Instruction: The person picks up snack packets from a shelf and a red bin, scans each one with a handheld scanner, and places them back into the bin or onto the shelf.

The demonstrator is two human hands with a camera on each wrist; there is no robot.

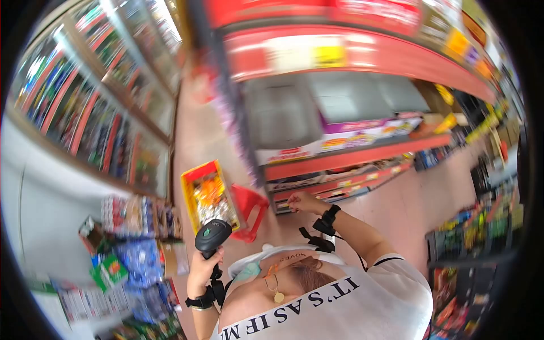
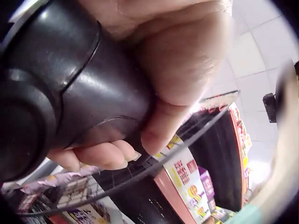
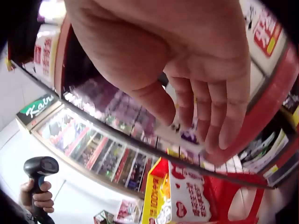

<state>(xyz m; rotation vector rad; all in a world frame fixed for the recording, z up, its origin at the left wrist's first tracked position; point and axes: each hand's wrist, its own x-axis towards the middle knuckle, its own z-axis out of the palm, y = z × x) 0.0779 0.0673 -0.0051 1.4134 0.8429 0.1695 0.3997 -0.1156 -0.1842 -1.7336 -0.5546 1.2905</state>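
The black handheld scanner point(image 1: 213, 236) is upright in the left hand point(image 1: 204, 271), at about 11 o'clock from the wearer's chest. That hand is closed round the grip, fingers wrapped on one side and thumb on the other. To carry it well, I would keep this full wrap, hold the wrist steady and leave the scanner's head free of the palm, tilting from the wrist rather than loosening the fingers.

Just beyond it, at 12 o'clock from the scanner, is a yellow-and-red box point(image 1: 191, 201) of orange and silver packets point(image 1: 210, 192). The scanner's head overlaps its near end in the head view; whether they touch I cannot tell, so a little lift there seems prudent. A red plastic stand point(image 1: 258, 220) is beside the box, at 1 to 2 o'clock.

The right hand point(image 1: 306, 202) is at 2 to 3 o'clock, near the low shelves, half open with fingers loosely bent and nothing in its hold. It would do well to keep off the shelf edge.

Farther out, red-edged shelving point(image 1: 362, 51) rises at 1 o'clock, glass-doored cabinets point(image 1: 96, 96) at 11, and wrapped packs point(image 1: 139, 215) lie near 10.
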